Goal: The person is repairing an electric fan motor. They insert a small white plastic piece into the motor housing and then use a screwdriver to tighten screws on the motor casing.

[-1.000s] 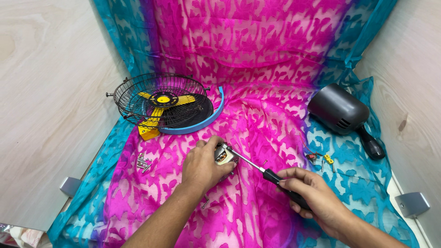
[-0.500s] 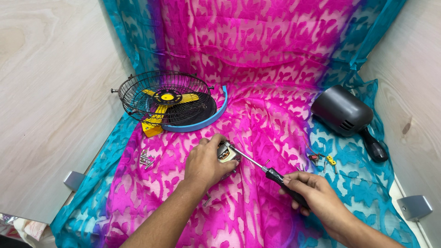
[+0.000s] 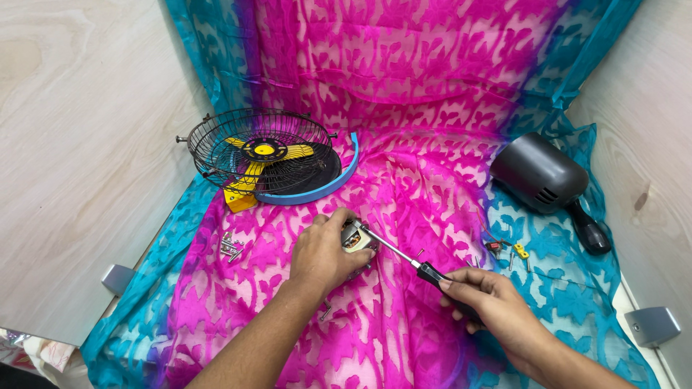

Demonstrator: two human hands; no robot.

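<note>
My left hand (image 3: 321,253) grips a small metal fan motor (image 3: 355,238) and presses it onto the pink and blue patterned cloth (image 3: 404,108). My right hand (image 3: 489,299) holds a black-handled screwdriver (image 3: 404,256) whose shaft slants up left, with its tip on the motor. Most of the motor is hidden under my left fingers.
A black wire fan guard with yellow blades (image 3: 261,153) and a blue ring lies at the back left. A grey motor housing (image 3: 542,176) with a black knob rests at the right. Loose screws (image 3: 231,246) lie at the left, small parts (image 3: 508,250) at the right. Wooden walls enclose both sides.
The view has shifted slightly. Both hands stay on the motor and screwdriver, with the screwdriver still at the motor.
</note>
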